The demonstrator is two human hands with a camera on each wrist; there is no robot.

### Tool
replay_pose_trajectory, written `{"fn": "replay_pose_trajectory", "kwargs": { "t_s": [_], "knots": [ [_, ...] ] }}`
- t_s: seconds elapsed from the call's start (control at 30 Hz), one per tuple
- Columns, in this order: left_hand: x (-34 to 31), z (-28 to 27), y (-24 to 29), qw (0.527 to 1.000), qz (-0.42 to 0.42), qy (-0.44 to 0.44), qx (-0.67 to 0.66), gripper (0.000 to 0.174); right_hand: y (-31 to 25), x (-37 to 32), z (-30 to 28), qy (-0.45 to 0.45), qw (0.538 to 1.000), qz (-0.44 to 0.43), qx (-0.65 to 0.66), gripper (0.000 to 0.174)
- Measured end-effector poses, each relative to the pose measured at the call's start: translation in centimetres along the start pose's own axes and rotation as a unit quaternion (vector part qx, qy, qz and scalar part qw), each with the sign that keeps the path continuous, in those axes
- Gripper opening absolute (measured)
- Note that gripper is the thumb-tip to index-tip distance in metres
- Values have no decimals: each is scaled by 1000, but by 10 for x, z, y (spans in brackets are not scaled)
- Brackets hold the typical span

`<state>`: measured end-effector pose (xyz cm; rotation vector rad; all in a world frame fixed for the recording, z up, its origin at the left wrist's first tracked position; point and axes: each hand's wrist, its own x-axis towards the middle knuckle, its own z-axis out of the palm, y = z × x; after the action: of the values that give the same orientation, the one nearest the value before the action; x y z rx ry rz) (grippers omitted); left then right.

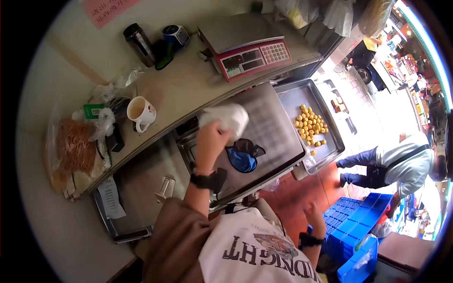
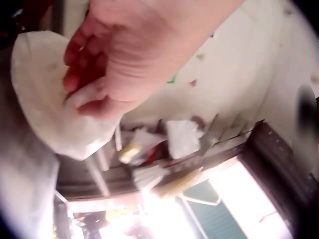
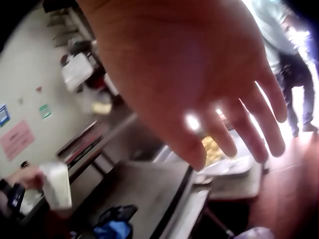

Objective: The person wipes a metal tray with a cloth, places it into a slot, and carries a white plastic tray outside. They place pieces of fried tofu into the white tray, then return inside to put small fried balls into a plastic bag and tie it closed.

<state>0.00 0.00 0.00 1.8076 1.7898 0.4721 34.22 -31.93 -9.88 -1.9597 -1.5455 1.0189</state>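
Observation:
My left hand (image 1: 212,144) grips a white folded cloth (image 1: 235,119) above a flat steel worktop (image 1: 281,125). In the left wrist view, its thumb and fingers pinch the edge of the cloth (image 2: 50,94), which spreads out beyond them. A crumpled blue and black cloth item (image 1: 244,158) lies on the steel just below that hand. Down at my right side, beside the shirt, hangs my right hand (image 1: 312,216), blurred. The right wrist view shows its fingers (image 3: 254,122) loosely extended, spread a little and holding nothing.
A metal tray (image 1: 332,158) of yellow balls (image 1: 309,123) adjoins the worktop. The shelf behind carries a red scale (image 1: 252,59), a mug (image 1: 140,113) and a black flask (image 1: 138,43). Blue crates (image 1: 351,219) stand at the right, near a bending person (image 1: 406,160).

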Motion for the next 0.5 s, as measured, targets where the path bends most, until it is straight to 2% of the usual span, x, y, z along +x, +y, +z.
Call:
{"fn": "replay_pose_trajectory", "kwargs": {
  "t_s": [0.03, 0.07, 0.1, 0.13, 0.2, 0.23, 0.3, 0.33, 0.37, 0.4, 0.47, 0.5],
  "knots": [
    [-7, -2, -3, 1000, -6, -8, 5, 86, -9, 11, 8, -15, 990, 64, -123, 55],
    [-25, -22, 7, 989, 57, 86, -102, 83, -25, 24, 14, -33, 961, 123, -245, 47],
    [1, -15, 21, 942, 130, 196, -238, 80, -56, 85, -9, -15, 959, 64, -277, 46],
    [-1, -23, 23, 945, 123, 196, -232, 80, -98, 112, -6, -22, 959, 4, -282, 45],
    [-7, -38, 17, 896, 201, 292, -269, 84, -102, 157, 27, -41, 959, -82, -269, 45],
    [-10, -42, 7, 897, 190, 304, -259, 84, -107, 184, 43, -61, 950, -118, -284, 44],
    [-21, -44, -19, 934, 179, 273, -147, 78, -116, 227, 76, -98, 936, -167, -294, 43],
    [-29, -42, -39, 962, 131, 240, -3, 78, -120, 248, 94, -124, 951, -161, -234, 57],
    [-42, -30, -65, 975, 56, 202, 76, 77, -126, 261, 108, -150, 961, -153, -176, 72],
    [-59, -13, -96, 975, -20, 162, 149, 76, -135, 266, 120, -159, 957, -166, -175, 72],
    [-98, 32, -174, 946, -178, 130, 236, 76, -147, 272, 139, -136, 925, -102, -339, 98],
    [-120, 43, -196, 929, -237, 96, 269, 73, -135, 277, 151, -140, 924, -113, -338, 98]
  ]
}}
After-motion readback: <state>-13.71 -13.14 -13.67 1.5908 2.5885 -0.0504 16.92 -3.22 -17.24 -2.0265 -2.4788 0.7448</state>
